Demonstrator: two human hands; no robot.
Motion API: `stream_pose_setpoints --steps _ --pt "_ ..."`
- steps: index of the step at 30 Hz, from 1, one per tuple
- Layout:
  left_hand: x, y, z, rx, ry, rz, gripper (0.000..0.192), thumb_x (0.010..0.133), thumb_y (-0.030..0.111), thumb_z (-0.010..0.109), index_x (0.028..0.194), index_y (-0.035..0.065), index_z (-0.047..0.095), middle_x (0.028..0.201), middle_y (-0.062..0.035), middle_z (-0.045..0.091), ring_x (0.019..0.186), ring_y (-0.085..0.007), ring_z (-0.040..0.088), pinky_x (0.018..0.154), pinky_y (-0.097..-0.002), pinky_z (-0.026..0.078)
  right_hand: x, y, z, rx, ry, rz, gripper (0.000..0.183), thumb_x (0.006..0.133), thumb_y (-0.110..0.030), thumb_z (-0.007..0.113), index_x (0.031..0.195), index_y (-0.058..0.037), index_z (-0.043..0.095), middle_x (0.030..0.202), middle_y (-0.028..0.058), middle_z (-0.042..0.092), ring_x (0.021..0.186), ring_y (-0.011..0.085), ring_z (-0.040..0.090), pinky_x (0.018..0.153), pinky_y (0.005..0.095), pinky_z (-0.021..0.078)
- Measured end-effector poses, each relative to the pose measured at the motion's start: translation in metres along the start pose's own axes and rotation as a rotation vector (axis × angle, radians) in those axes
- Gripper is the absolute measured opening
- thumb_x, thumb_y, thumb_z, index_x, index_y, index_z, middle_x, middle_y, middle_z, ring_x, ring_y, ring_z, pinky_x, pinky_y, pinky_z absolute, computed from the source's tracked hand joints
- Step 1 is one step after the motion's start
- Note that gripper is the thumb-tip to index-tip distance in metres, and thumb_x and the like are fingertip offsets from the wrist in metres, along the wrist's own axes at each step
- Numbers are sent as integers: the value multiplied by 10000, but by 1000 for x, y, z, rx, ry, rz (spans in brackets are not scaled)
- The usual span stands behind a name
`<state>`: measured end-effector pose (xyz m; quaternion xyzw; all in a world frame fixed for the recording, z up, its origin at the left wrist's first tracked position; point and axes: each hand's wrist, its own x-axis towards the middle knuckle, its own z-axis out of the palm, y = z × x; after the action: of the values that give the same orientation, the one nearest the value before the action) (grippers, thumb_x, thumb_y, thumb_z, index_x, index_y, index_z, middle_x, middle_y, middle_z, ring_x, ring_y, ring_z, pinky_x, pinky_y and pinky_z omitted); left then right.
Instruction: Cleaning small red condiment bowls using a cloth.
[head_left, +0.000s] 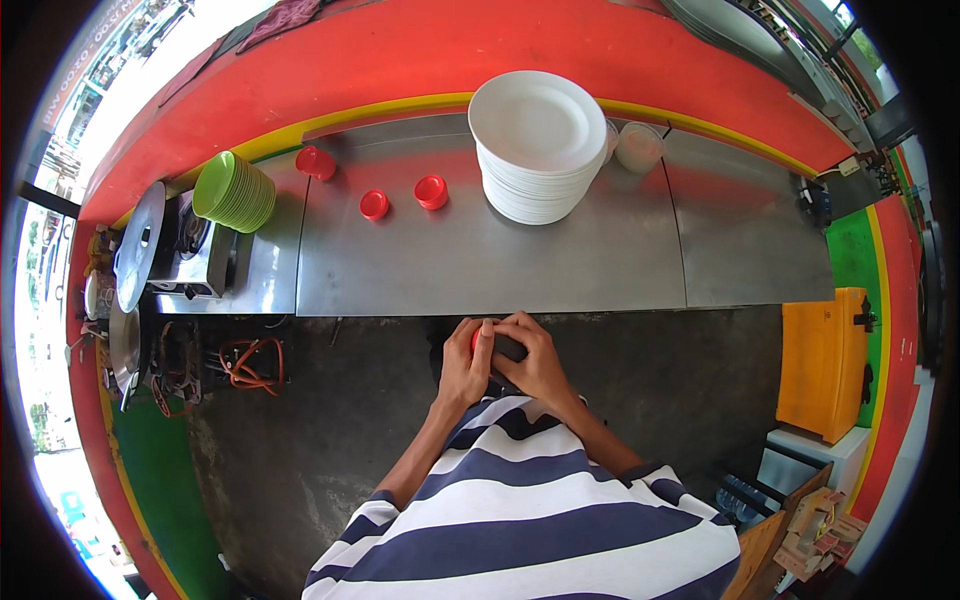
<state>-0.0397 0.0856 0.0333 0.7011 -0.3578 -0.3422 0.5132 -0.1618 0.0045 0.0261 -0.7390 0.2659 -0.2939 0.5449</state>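
Note:
Both hands are close together in front of my striped shirt, just off the counter's front edge. My left hand (469, 360) has its fingers around a small red object (475, 339), mostly hidden by the fingers. My right hand (535, 360) is curled against a dark object (511, 347) beside it; whether the two are one piece I cannot tell. Ahead on the stainless steel counter (480, 270) stand small red cups or lids, one (373, 204) left of another (431, 192), with a larger red piece (315, 163) farther left. A tall stack of white plates (540, 142) rises near the back.
Green bowls (234, 192) are stacked at the left by a gas stove (196, 259) and a round metal lid (140, 246). Translucent containers (640, 147) stand behind the plates. An orange box (821, 365) is at the right; an orange hose (251, 365) hangs below left.

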Motion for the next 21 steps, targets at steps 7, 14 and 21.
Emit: stream_pose_setpoints --steps 7,14,21 --pt "-8 -9 -2 -49 38 -5 500 1071 390 411 1061 -38 669 826 -77 624 684 -130 575 594 -296 466 3 20 -19 154 -326 29 353 784 -210 780 1064 -12 697 953 69 655 845 203 642 771 329 513" --pt "6 -25 -15 -615 137 -285 486 1069 437 456 1207 -4 605 1022 -60 669 892 -94 623 771 -240 508 26 31 3 629 -17 541 189 964 -179 639 1051 -15 673 895 13 664 814 80 606 736 228 484" --pt "28 -58 -29 -676 191 -321 464 1061 382 487 1271 -30 529 1188 -159 654 1054 -224 674 858 -299 565 47 119 51 504 257 582 272 931 -214 674 1106 -10 637 985 69 666 913 144 622 814 296 493"
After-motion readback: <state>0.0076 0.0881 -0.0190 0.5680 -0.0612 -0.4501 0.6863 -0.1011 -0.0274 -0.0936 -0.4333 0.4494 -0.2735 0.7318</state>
